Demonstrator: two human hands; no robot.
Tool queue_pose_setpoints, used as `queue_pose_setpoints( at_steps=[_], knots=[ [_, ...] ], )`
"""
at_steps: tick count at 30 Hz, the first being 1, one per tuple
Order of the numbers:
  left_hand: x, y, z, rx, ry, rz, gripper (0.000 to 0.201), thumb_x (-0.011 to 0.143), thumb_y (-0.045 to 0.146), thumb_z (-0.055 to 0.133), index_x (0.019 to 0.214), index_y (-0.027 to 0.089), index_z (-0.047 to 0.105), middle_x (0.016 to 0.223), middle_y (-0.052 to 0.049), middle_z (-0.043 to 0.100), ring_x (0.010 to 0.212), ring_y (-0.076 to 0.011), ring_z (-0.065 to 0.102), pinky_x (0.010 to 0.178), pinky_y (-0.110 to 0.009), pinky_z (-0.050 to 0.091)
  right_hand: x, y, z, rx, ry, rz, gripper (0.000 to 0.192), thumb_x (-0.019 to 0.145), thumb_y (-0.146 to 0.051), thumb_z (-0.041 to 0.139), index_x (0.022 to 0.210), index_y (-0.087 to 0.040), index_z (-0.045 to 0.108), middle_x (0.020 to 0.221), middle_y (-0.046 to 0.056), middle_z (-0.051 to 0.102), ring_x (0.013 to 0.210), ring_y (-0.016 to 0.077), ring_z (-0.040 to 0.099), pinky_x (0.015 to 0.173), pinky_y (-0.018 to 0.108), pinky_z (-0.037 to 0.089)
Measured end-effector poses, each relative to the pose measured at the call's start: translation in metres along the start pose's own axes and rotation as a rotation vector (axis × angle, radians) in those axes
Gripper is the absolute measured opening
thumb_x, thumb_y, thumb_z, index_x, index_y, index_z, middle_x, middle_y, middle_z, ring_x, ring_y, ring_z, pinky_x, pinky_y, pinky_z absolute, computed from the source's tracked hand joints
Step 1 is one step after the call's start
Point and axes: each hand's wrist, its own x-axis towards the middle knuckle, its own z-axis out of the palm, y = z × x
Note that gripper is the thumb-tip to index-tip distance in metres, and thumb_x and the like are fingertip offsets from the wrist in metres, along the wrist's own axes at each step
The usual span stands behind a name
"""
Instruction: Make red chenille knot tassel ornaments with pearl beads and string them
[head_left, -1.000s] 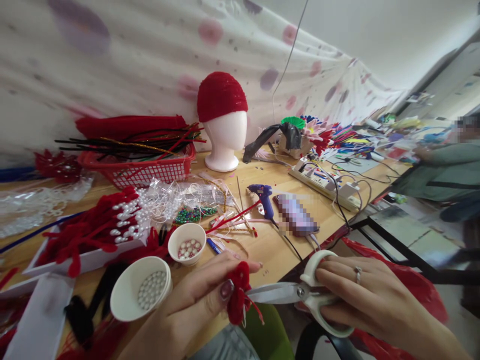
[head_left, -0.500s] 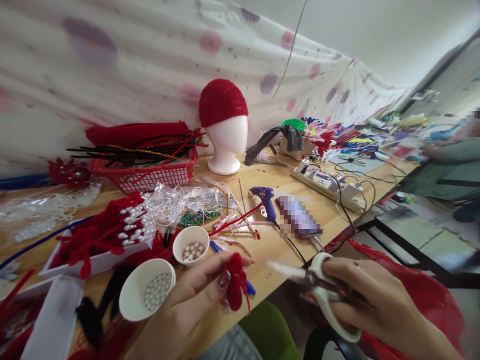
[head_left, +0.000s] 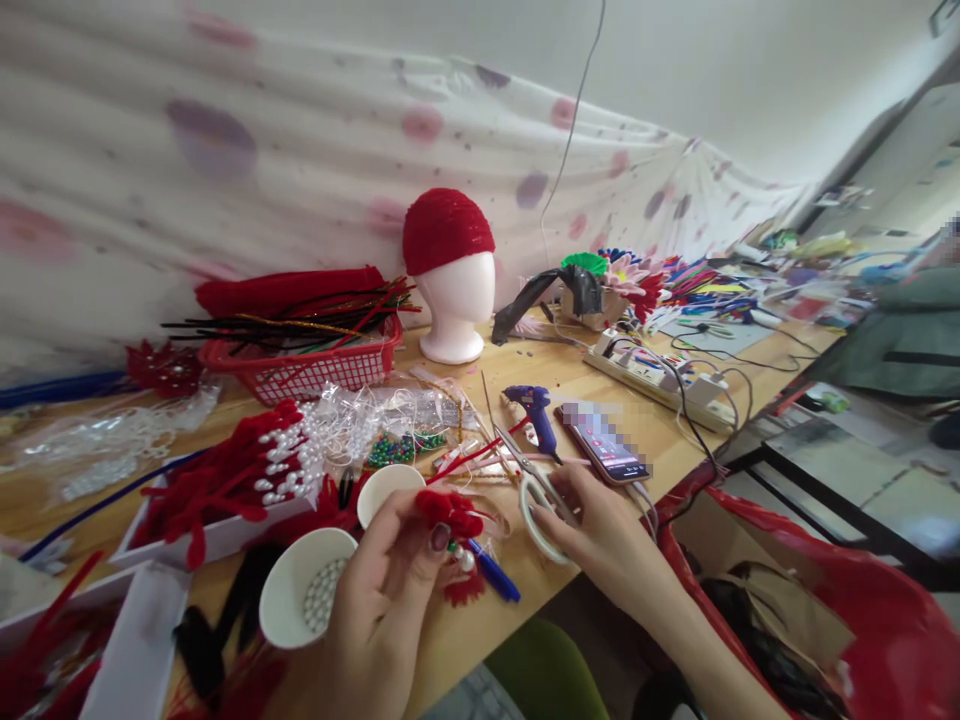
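Fingers of left hand [head_left: 394,580] pinch red fuzzy piece [head_left: 444,508] over table [head_left: 480,627]; right hand [head_left: 592,512] gripping scissors [head_left: 527,474] by handles. Step looks like setting scissors down; release calls for easing grip.

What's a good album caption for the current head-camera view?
Left hand holds a fuzzy red piece, right hand touches scissors, with a red-capped mannequin head behind.

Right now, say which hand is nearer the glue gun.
Right: the right hand is close in front of the glue gun; the left hand is farther off, leftward.
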Motion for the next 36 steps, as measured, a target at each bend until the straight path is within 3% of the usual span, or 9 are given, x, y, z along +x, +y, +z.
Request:
queue_pose_setpoints(
  at_steps=[6,10,14,17,23,27,30,32,36],
  knots=[
    [-0.001,-0.017,-0.024,0.196,-0.021,0.246,0.02,0.089,0.029,0.07,0.109,0.029,0.074,0.121,-0.005,0.076,0.112,-0.023,0.072,0.09,-0.025,0.061,0.005,0.01,0.011,-0.185,0.035,-0.057,0.014,0.093,-0.028,0.054,0.085,-0.018,0.058,0.088,0.011,0.066,0.083,0.027,0.063,0.074,0.038,0.044],
    [-0.006,-0.018,-0.023,0.274,-0.063,0.282,0.022,0.093,0.026,0.064,0.112,0.032,0.073,0.117,-0.002,0.077,0.108,-0.0202,0.073,0.091,-0.024,0.059,-0.012,-0.026,0.0,0.057,0.126,-0.315,0.017,0.102,-0.03,0.046,0.094,-0.021,0.057,0.09,0.005,0.065,0.082,0.0197,0.062,0.074,0.031,0.046],
    [-0.011,-0.013,-0.012,0.268,0.01,0.29,0.018,0.095,0.029,0.061,0.108,0.032,0.074,0.108,-0.002,0.077,0.105,-0.0198,0.071,0.093,-0.027,0.057,-0.026,-0.061,-0.005,0.219,0.021,-0.579,0.006,0.102,-0.024,0.047,0.097,-0.023,0.05,0.088,0.001,0.059,0.078,0.0146,0.057,0.069,0.025,0.045],
    [-0.013,-0.012,-0.009,0.201,0.004,0.244,0.017,0.095,0.033,0.062,0.107,0.031,0.074,0.108,-0.003,0.076,0.102,-0.0204,0.071,0.085,-0.025,0.059,-0.025,-0.069,0.0,0.276,-0.02,-0.623,0.012,0.101,-0.014,0.042,0.094,-0.023,0.046,0.084,-0.001,0.054,0.075,0.0123,0.053,0.066,0.023,0.043],
    [-0.018,-0.013,-0.009,0.12,-0.008,0.091,0.018,0.095,0.037,0.063,0.107,0.028,0.072,0.114,-0.004,0.077,0.102,-0.0205,0.073,0.078,-0.022,0.061,-0.019,-0.062,-0.001,0.335,0.042,-0.56,0.018,0.104,-0.019,0.041,0.087,-0.023,0.046,0.079,-0.002,0.051,0.07,0.0117,0.05,0.064,0.023,0.041],
    [-0.021,-0.013,-0.008,0.107,0.035,0.016,0.022,0.095,0.038,0.063,0.113,0.027,0.069,0.117,-0.005,0.077,0.108,-0.0231,0.073,0.082,-0.024,0.062,-0.011,-0.03,-0.005,0.036,0.188,-0.394,0.019,0.104,-0.023,0.043,0.086,-0.022,0.05,0.077,0.0,0.055,0.067,0.0148,0.054,0.063,0.026,0.041],
    [-0.021,-0.012,-0.007,0.08,0.041,0.015,0.02,0.094,0.037,0.064,0.111,0.028,0.069,0.117,-0.003,0.078,0.113,-0.0224,0.072,0.087,-0.022,0.061,-0.003,0.008,0.0,-0.346,0.129,-0.231,0.007,0.096,-0.02,0.053,0.094,-0.017,0.058,0.093,0.011,0.066,0.077,0.0232,0.064,0.069,0.034,0.046],
    [-0.02,-0.011,-0.006,0.069,0.04,0.015,0.019,0.095,0.036,0.063,0.11,0.028,0.069,0.116,-0.003,0.078,0.116,-0.0221,0.071,0.088,-0.022,0.061,0.001,0.027,0.005,-0.513,0.047,-0.174,0.007,0.092,-0.015,0.054,0.091,-0.016,0.06,0.089,0.013,0.068,0.079,0.0277,0.066,0.071,0.037,0.046],
    [-0.019,-0.011,-0.004,0.095,0.053,0.021,0.018,0.096,0.034,0.06,0.11,0.026,0.07,0.117,-0.005,0.078,0.119,-0.0243,0.069,0.083,-0.023,0.062,0.007,0.033,0.01,-0.659,-0.042,-0.135,0.019,0.096,-0.015,0.047,0.085,-0.015,0.062,0.082,0.015,0.07,0.079,0.03,0.067,0.07,0.037,0.045]
  ],
)
